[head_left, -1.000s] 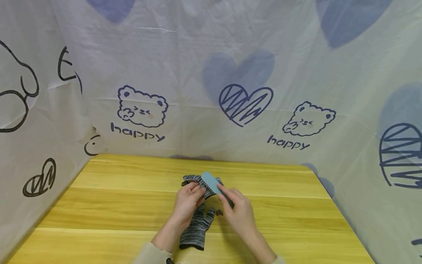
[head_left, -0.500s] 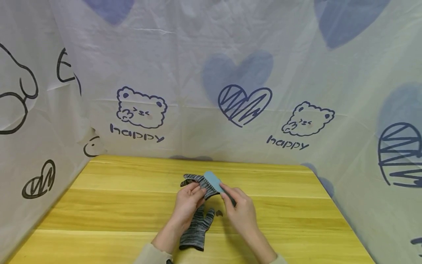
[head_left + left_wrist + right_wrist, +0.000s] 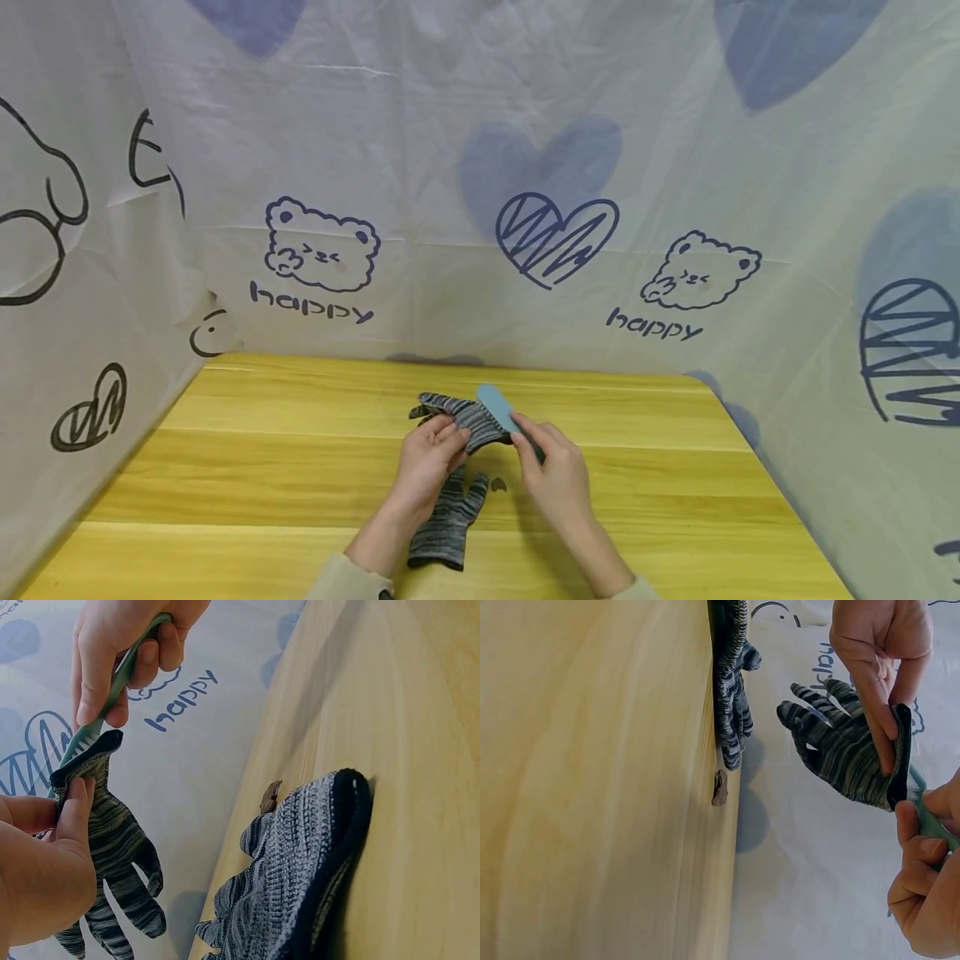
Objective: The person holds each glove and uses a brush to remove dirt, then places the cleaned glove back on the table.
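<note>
My left hand (image 3: 427, 460) pinches a grey-and-black striped knit glove (image 3: 480, 422) near its dark cuff, holding it raised above the table. Its fingers hang down in the left wrist view, below my hand. My right hand (image 3: 557, 477) grips the handle of a blue-green brush (image 3: 497, 407). The pale bristles (image 3: 88, 739) are at the glove's cuff end, mostly hidden by the brush's back in the head view. A matching glove (image 3: 441, 533) lies on the table beneath my left hand, cuff toward me.
A small dark brown scrap (image 3: 498, 485) lies on the wood-grain table (image 3: 660, 483), beside the lying glove's thumb. A pale cloth (image 3: 435, 167) with hearts and bear drawings hangs behind the table and along both sides.
The brush has slid to the right across the raised glove to its cuff end, my right hand moving with it. My left hand keeps its pinch, nearly still. The lying glove stays put.
</note>
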The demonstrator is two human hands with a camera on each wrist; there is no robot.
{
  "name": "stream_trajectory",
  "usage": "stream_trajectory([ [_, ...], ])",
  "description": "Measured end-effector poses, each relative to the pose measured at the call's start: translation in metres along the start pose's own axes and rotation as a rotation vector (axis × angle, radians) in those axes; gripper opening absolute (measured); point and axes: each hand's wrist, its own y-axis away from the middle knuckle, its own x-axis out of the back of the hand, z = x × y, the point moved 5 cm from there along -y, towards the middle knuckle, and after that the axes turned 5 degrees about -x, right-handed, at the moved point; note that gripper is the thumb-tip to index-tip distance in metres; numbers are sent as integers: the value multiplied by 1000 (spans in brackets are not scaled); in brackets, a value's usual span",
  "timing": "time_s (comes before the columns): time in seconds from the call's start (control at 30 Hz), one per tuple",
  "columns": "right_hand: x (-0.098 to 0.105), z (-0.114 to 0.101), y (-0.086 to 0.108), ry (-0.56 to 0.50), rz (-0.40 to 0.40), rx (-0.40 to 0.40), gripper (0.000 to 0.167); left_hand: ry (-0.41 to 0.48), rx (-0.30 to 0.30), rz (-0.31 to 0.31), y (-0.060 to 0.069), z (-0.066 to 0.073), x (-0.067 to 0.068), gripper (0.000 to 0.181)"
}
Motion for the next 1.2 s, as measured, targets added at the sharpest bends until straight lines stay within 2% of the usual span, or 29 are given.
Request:
stream_trajectory([
  [0.6,-2,9,1,30,-18,-113,29,-19,-21,-29,1,-1,-1,62],
  [0.77,-2,15,0,37,-33,-173,29,-18,-32,-20,1,0,-2,61],
  [0.97,3,25,-3,9,-57,-247,31,1,-42,19,0,4,-1,59],
  [1.07,6,24,-5,-16,-48,-242,31,14,-36,12,0,5,-1,61],
  [1.2,7,16,-6,-51,-43,-190,30,12,-27,2,-1,6,0,63],
])
